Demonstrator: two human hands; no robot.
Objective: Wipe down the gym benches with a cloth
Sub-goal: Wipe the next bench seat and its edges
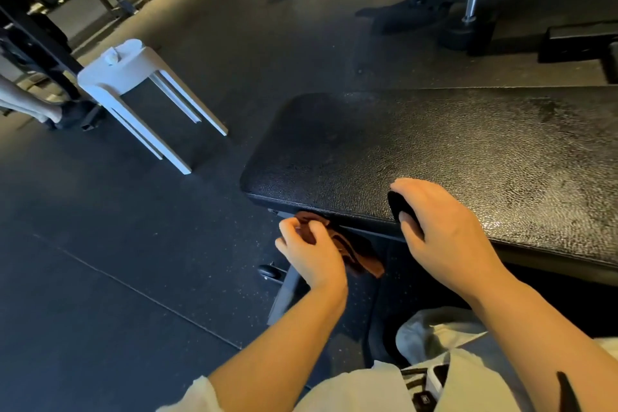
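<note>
Bench (pixel 451 150): black pebbled pad, glossy, sheen toward its far edge. Right hand (pixel 444 227) clasps a dark object at the near edge. Left hand (pixel 311 251) clutches the crumpled brown cloth (pixel 361 254) just below the near edge, by the left corner.

Bench (pixel 434 150): black padded tabletop, pebbled vinyl, flat, running from centre to right edge, rounded near-left corner, sheen on surface (possibly damp, cannot tell). Cloth (pixel 354 251): brown, crumpled, just below bench's near edge against frame, partly hanging, top part bunched.
</note>
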